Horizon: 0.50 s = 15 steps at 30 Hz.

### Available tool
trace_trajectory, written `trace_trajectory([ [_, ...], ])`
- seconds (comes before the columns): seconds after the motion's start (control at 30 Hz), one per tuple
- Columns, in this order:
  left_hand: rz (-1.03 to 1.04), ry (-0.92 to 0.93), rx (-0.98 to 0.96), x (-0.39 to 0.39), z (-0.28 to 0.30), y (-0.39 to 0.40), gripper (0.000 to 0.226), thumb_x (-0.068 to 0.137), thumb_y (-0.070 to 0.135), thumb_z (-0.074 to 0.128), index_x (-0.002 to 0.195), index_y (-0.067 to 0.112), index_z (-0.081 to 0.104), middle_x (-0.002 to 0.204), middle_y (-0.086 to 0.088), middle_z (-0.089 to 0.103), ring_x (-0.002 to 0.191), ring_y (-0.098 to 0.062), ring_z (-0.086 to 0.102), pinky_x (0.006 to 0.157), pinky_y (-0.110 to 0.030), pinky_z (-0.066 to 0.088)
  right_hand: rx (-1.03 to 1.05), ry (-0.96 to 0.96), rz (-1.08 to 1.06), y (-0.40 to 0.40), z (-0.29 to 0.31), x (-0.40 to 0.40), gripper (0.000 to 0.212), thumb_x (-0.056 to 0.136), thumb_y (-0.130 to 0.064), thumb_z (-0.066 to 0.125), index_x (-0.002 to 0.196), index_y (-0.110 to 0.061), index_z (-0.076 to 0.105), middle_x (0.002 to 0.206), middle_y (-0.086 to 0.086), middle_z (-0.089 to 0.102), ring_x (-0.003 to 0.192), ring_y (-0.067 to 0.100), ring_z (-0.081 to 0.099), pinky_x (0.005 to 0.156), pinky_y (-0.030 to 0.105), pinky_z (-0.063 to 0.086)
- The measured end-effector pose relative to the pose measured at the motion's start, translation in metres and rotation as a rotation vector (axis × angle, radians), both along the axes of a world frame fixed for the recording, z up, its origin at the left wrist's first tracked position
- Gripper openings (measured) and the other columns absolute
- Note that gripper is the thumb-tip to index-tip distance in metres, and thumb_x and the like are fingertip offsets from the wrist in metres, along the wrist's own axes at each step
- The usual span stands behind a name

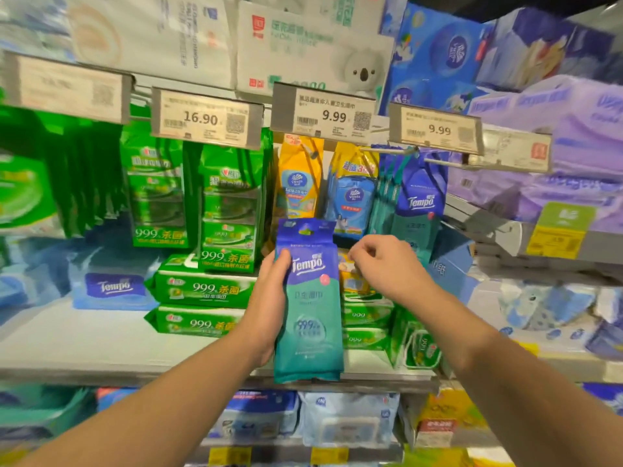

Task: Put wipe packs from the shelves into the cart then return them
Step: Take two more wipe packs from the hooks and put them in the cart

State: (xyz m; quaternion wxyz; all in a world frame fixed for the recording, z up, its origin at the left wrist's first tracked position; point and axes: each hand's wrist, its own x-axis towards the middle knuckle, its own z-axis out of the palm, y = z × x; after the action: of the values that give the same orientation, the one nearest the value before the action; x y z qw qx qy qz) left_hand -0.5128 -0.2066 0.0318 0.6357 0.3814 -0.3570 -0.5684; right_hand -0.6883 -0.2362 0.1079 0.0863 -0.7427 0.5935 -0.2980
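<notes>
Store shelves (101,335) fill the view, packed with tissue and wipe goods. Far up top sit large white (313,45) and blue (438,55) tissue bundles, with purple ones (556,146) on the right. Below them hang green wipe packs (229,203) on the left, yellow and blue packs (298,180) in the middle, and blue-and-teal Tempo packs (418,200) further right, all on pegs under a row of price tags (332,114) reading 16.90 and 9.99. Green packs (202,288) lie stacked flat on the shelf board beneath.

Near the middle, a Tempo wipe pack (308,301) stands upright in front of the shelf. The left hand (269,298) has its grip closed around the pack's left edge, thumb on the front. The right hand (384,264) hovers just beside the pack's upper right corner, fingers curled loosely with thumb and forefinger close together, its grip holding nothing visible.
</notes>
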Motion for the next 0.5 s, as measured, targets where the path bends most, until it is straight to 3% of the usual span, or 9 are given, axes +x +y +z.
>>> trace_trajectory([
  [0.1, -0.019, 0.052, 0.045, 0.015, -0.011, 0.018, 0.042, 0.097, 0.054, 0.052, 0.125, 0.024, 0.059, 0.126, -0.018, 0.068, 0.113, -0.042, 0.065, 0.103, -0.061, 0.045, 0.046, 0.147, 0.050, -0.022, 0.009, 0.005, 0.020, 0.094, -0.015, 0.055, 0.099, -0.018, 0.075, 0.096, 0.004, 0.075, 0.099, 0.026, 0.066, 0.079, 0.030, 0.046],
  [0.23, 0.015, 0.074, 0.037, 0.040, -0.023, 0.039, 0.042, 0.098, 0.052, 0.050, 0.126, 0.022, 0.058, 0.113, -0.016, 0.072, 0.097, -0.033, 0.068, 0.087, -0.048, 0.053, 0.188, 0.365, 0.088, -0.058, 0.003, 0.020, 0.038, 0.092, -0.005, 0.050, 0.126, -0.010, 0.066, 0.135, 0.012, 0.065, 0.127, 0.030, 0.057, 0.099, 0.032, 0.044],
  [0.37, 0.088, 0.039, 0.005, 0.064, -0.027, 0.052, 0.029, 0.100, 0.046, 0.048, 0.120, 0.030, 0.060, 0.104, -0.001, 0.077, 0.089, -0.022, 0.072, 0.079, -0.037, 0.054, 0.272, 0.446, 0.063, -0.079, -0.014, 0.034, 0.040, 0.093, -0.005, 0.047, 0.132, 0.000, 0.058, 0.139, 0.023, 0.059, 0.128, 0.037, 0.054, 0.105, 0.040, 0.045],
  [0.5, 0.156, -0.006, 0.003, 0.086, -0.024, 0.059, 0.023, 0.100, 0.047, 0.049, 0.116, 0.035, 0.060, 0.105, 0.009, 0.078, 0.089, -0.013, 0.075, 0.079, -0.035, 0.055, 0.289, 0.439, 0.000, -0.087, -0.023, 0.040, 0.048, 0.098, -0.019, 0.047, 0.144, -0.004, 0.050, 0.153, 0.020, 0.048, 0.137, 0.036, 0.048, 0.109, 0.037, 0.042],
])
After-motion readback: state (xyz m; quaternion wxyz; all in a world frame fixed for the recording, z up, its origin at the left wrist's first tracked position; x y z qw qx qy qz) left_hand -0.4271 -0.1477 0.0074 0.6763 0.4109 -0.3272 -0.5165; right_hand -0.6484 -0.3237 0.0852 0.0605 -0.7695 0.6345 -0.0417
